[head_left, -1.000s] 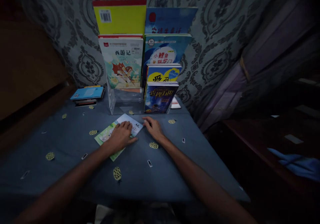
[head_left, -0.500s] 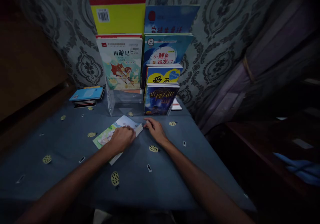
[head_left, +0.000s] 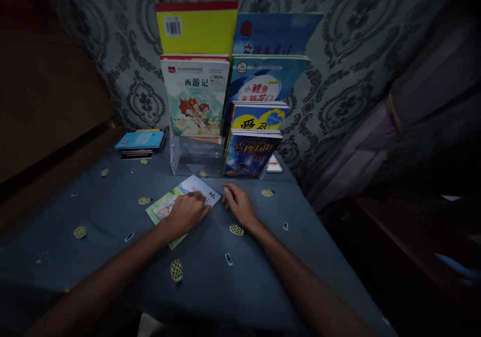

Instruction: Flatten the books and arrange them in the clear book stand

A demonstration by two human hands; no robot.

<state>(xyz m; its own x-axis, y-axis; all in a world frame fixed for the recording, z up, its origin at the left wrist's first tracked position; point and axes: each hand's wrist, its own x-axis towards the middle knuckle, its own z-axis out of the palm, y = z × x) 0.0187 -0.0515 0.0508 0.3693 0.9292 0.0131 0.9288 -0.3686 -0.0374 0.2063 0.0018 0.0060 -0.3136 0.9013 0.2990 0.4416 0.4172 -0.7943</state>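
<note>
A paperback book [head_left: 165, 206] with a green and pale blue illustrated cover lies closed and slantwise on the table. My left hand [head_left: 190, 210] is on top of its cover, with curled fingers pressed against it near the right edge; the fingertips are partly hidden. My right hand [head_left: 239, 204] rests just right of the book, apart from it, fingers loosely bent and spread with nothing in them. Behind the book stands a clear acrylic display rack [head_left: 197, 164]. A white-covered book [head_left: 195, 96] and a dark blue book [head_left: 251, 156] stand in its front rows.
Farther back in the rack are a yellow book [head_left: 201, 33] and several blue ones. A small stack of books [head_left: 141, 141] lies at the back left of the blue patterned tablecloth [head_left: 210, 297]. A patterned wall stands behind, and a tied curtain [head_left: 370, 141] hangs at right.
The book's right-hand page edges, visible before, no longer show, and its cover lies flatter. My left hand stays on it. The whole view has shifted slightly, moving things rightward.
</note>
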